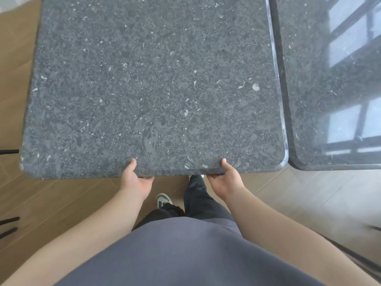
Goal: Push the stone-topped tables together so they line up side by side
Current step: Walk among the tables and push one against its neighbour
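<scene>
Wood floor [61,203] | speckled grey table [154,79] | both hands' fingers clamp its edge

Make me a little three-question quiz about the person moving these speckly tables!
1. True or false: both hands hold the near edge of the left table.
2. Where are the thumbs? A) under the top B) on top of the stone C) in pockets
3. Fill in: the near edge of the right table sits a little ____ away than the left one's.

Key:
1. True: the left hand and the right hand each have a grip on that edge.
2. B
3. farther; a thin dark seam shows between the tops, so whether they touch is unclear.
</scene>
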### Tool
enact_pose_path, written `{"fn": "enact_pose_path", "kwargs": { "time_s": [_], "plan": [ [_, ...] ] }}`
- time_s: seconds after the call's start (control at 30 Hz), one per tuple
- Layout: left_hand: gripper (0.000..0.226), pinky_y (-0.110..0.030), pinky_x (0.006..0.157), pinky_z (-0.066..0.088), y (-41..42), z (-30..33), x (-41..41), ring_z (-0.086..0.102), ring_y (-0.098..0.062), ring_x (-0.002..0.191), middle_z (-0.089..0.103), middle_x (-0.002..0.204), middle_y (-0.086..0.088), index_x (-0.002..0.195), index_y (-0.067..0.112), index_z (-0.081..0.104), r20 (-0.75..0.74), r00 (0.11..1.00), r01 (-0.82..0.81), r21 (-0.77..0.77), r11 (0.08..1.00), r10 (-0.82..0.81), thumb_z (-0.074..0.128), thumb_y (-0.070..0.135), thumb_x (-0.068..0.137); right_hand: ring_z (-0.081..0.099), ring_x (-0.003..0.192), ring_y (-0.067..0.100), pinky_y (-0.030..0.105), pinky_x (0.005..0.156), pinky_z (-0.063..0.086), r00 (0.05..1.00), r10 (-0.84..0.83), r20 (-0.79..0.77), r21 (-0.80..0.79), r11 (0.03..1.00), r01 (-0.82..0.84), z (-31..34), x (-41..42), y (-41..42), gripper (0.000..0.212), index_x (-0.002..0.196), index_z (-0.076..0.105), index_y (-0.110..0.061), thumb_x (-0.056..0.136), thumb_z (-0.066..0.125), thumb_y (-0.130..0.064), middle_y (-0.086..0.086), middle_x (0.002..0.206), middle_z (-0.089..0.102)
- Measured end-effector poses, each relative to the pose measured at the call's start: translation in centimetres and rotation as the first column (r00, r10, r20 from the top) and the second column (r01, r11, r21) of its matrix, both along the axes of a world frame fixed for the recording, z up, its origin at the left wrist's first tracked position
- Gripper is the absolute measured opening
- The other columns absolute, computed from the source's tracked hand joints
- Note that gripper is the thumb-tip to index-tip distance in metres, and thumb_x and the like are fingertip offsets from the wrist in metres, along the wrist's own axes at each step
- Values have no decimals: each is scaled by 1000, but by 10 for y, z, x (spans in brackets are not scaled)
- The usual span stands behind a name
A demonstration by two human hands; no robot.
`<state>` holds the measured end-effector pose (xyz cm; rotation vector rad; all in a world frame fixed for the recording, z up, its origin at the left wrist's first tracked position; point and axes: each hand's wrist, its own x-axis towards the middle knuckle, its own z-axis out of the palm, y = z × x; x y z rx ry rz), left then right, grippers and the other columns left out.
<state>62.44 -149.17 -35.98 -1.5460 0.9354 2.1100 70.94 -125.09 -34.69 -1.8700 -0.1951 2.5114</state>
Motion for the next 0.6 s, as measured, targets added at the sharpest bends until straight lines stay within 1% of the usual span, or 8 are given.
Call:
{"fn": "enact_pose_path", "kwargs": {
  "time_s": [0.1,0.23,0.3,0.37,0.43,0.5,0.53,0.6],
  "plan": [
    [41,-57,101,51,7,5,1,65,-39,116,64,129,-18,134,13,55,43,998,47,42,998,-49,66,25,97,53,133,34,46,119,34,995,90,52,12,996,-91,8,-3,-2,42,141,50,-3,103,56,-20,18,142,55],
    [44,-52,118,34,3,19,-9,47,-39,137,48,145,-26,144,1,41,181,954,228,82,970,-240,49,17,104,54,131,35,45,116,39,977,161,140,23,986,-165,22,-11,-8,43,143,44,-2,101,52,-9,21,144,52],
    [50,-50,119,32,-4,32,-17,41,-41,142,40,150,-32,146,-9,33,245,913,307,112,945,-325,45,16,104,50,136,35,46,117,37,963,184,196,51,979,-197,29,-16,-12,50,148,37,-2,100,49,-4,21,151,45],
    [59,-51,117,34,-12,48,-23,36,-44,144,31,154,-36,150,-12,21,256,881,376,131,917,-398,44,14,103,44,141,36,48,119,35,951,195,238,87,971,-221,38,-20,-17,58,153,29,-3,98,47,-3,22,157,35],
    [57,-52,108,44,-20,66,-26,44,-43,138,36,153,-32,151,-10,25,183,868,439,151,886,-462,43,12,101,41,142,37,48,118,35,944,212,253,115,962,-247,51,-23,-23,61,155,25,-4,98,47,-3,23,159,29],
    [40,-51,93,53,-25,83,-27,59,-36,125,54,143,-21,138,-2,47,37,824,559,114,822,-565,43,10,100,37,145,37,46,118,36,943,223,247,145,954,-264,66,-23,-30,62,155,24,-3,98,47,-4,25,160,26],
    [31,-48,85,56,-27,91,-29,65,-32,116,62,134,-18,128,2,55,-36,799,601,79,795,-600,43,10,100,37,146,36,45,117,37,945,224,238,169,949,-267,73,-21,-33,59,154,26,-1,99,47,-3,25,159,28],
    [25,-43,79,58,-30,107,-33,74,-28,102,72,119,-15,118,6,60,-146,751,653,17,757,-644,43,8,100,43,142,34,44,115,40,959,211,190,235,939,-253,90,-14,-36,47,147,36,0,100,45,-1,25,152,40]
  ]
}}
